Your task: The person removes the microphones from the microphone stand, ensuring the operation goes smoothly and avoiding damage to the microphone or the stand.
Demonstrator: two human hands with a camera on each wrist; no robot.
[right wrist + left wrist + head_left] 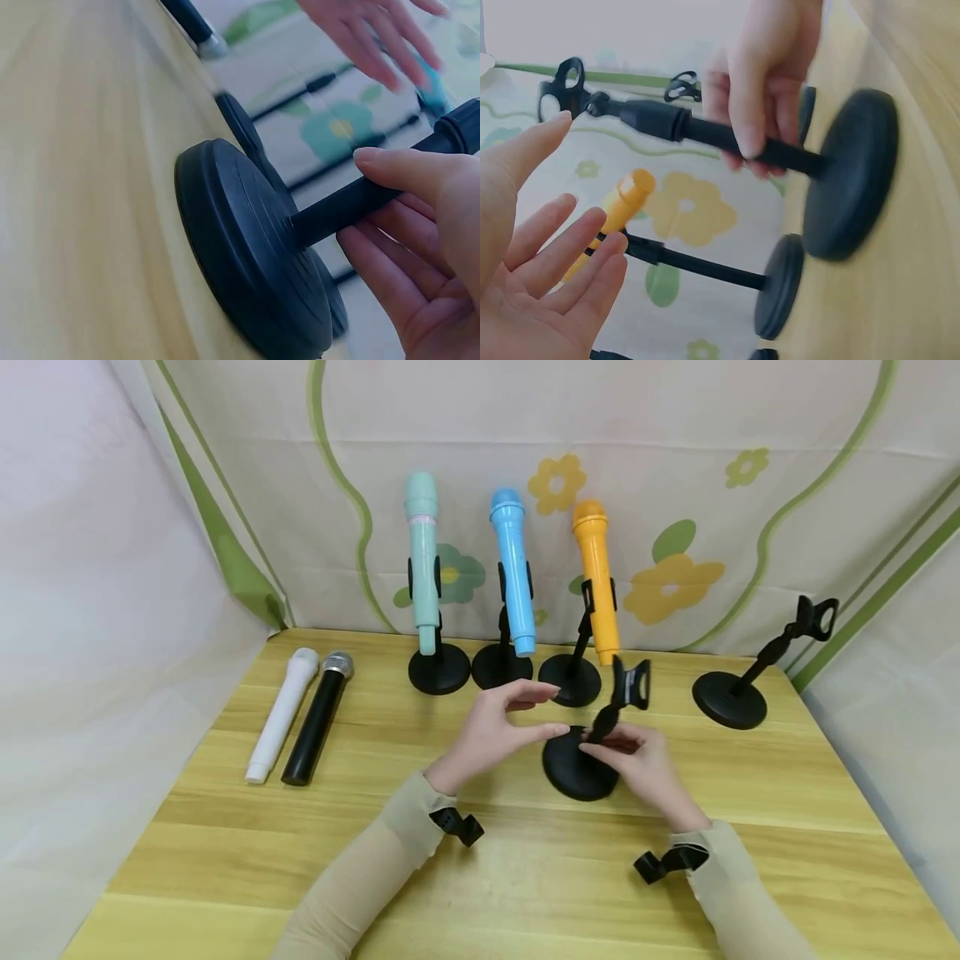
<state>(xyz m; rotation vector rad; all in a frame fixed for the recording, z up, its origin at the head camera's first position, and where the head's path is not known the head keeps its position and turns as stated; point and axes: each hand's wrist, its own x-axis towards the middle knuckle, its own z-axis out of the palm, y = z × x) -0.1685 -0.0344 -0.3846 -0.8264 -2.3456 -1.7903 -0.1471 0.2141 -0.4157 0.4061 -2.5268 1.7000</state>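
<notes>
- My right hand (645,768) pinched the black stand (577,770) low on its pole (337,214), thumb on one side and fingers on the other.
- My left hand (495,727) had hold of nothing; its thumb and fingers were spread apart, near the stand but clear of its pole.
- The black stand was in front of me, over the middle of the desk (525,902), its round base low and its clip (619,685) up top, with no microphone in it. I couldn't tell whether the base touched the wood.
- Black wrist devices (457,827) sat on both my beige sleeves (367,868).
- Past my hands, three more stands were lined up near the back of the desk, each with a microphone tilted in its clip: mint green (423,572) on the left, blue (515,577) in the middle, orange (597,577) on the right.
- Well off to the right stood a spare stand (729,700), its clip bare.
- To the left, a white microphone (282,717) and a silver-headed black microphone (318,722) lay side by side, heads toward the back.
- Behind everything hung a pale cloth (450,410) with flowers and green wavy lines.
</notes>
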